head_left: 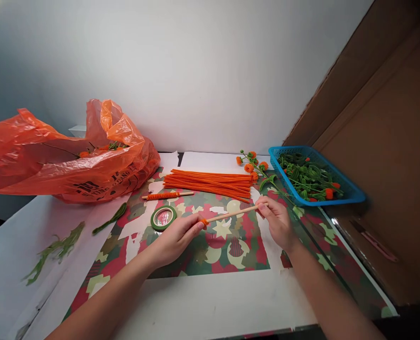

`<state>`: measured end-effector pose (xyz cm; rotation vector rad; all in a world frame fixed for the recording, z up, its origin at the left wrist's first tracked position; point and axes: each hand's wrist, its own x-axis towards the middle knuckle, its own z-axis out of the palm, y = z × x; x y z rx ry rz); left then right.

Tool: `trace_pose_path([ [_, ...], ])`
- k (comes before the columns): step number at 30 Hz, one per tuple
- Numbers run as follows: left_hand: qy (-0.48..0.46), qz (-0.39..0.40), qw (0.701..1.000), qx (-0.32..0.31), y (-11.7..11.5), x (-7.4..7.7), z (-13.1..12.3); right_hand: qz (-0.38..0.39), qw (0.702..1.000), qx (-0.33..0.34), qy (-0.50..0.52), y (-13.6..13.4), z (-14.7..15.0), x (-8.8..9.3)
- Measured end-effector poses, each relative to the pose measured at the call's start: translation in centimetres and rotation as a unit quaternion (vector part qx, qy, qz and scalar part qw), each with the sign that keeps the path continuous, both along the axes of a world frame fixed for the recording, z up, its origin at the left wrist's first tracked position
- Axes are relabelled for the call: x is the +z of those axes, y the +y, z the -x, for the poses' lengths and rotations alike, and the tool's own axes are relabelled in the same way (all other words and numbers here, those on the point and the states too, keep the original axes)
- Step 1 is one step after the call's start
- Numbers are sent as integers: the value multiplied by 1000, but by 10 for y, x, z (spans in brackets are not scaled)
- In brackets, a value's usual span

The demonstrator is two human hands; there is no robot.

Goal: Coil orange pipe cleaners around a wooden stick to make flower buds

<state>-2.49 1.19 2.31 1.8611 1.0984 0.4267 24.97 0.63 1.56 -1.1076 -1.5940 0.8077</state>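
Note:
A thin wooden stick [233, 213] spans the gap between my two hands, above the patterned sheet [213, 255]. My left hand [183, 233] pinches its left end, where a bit of orange pipe cleaner [205, 223] is wound round the wood. At the other end, the fingers of my right hand [277, 222] are closed on the bare stick. Behind it lies a bundle of orange pipe cleaners [210, 183]. A second stick wrapped in an orange coil [163, 196] rests to the left, and a roll of green tape [153, 219] lies beside my left hand.
An orange plastic bag [104, 174] stands at the left with flowers inside. Green pieces [59, 248] lie near it. At right are a blue basket [326, 204] of green stems, an orange-flowered stem [252, 163], a utility knife [378, 243] and a cardboard panel [383, 118].

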Motion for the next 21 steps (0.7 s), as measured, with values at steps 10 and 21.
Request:
trace_pose_path([
  [10,99,-97,990,-1,0,0,-1,6,999,30,-40,-2,0,3],
  [21,193,-320,928,-9,17,11,0,346,920,32,182,4,8,-10],
])
